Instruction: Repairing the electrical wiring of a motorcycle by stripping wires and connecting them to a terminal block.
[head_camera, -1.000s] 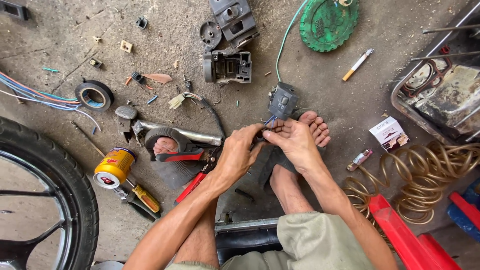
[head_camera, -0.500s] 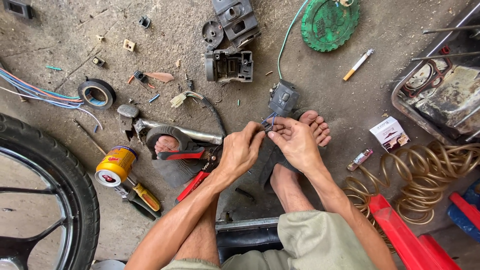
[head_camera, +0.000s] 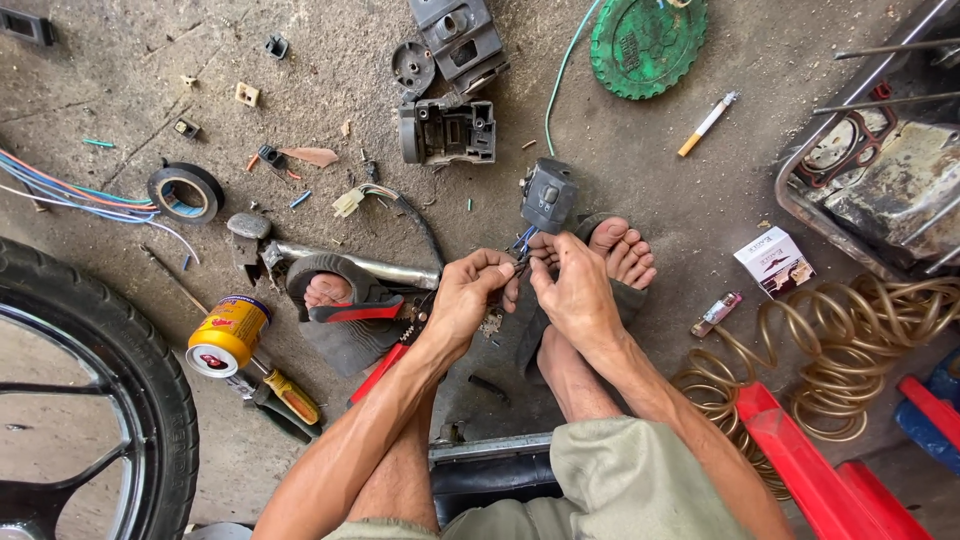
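The person's arms are bare to the shoulder, no sleeves, watch or rings. Olive-green shorts (head_camera: 640, 490) cover the lap. Below the shorts, bare feet sit in dark rubber sandals (head_camera: 345, 315).

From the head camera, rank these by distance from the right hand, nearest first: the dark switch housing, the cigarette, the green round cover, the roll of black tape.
1. Dark switch housing: just above the right hand, joined to it by thin wires.
2. Cigarette: up and to the right on the concrete.
3. Green round cover: top edge, beyond the cigarette.
4. Roll of black tape: far left, past the left hand.
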